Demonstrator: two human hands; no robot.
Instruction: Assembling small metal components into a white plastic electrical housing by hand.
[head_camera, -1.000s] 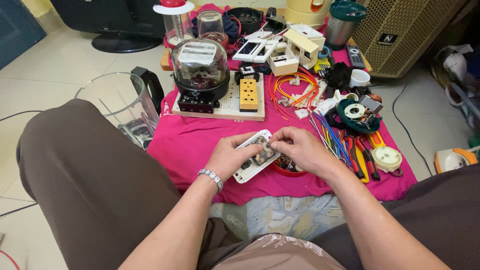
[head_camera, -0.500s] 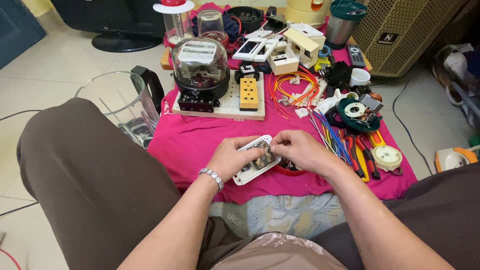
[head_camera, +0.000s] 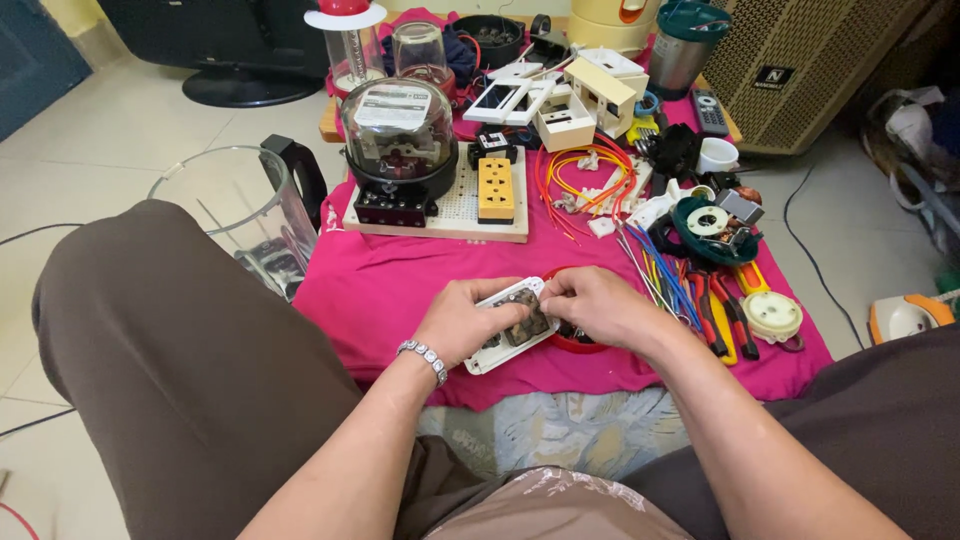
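Barely anything has shifted: the left hand (head_camera: 462, 322) still grips the white socket plate (head_camera: 508, 326) over the pink cloth (head_camera: 390, 285), while the right hand (head_camera: 590, 305), fingers pinched, keeps working at its exposed back, near the red pliers (head_camera: 722, 318).

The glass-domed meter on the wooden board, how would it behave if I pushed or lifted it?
The glass-domed meter looks heavy for its size, so it would probably resist a light push. Its wide wooden board lies flat on the pink cloth, so tipping seems unlikely. The clear dome likely is fragile.
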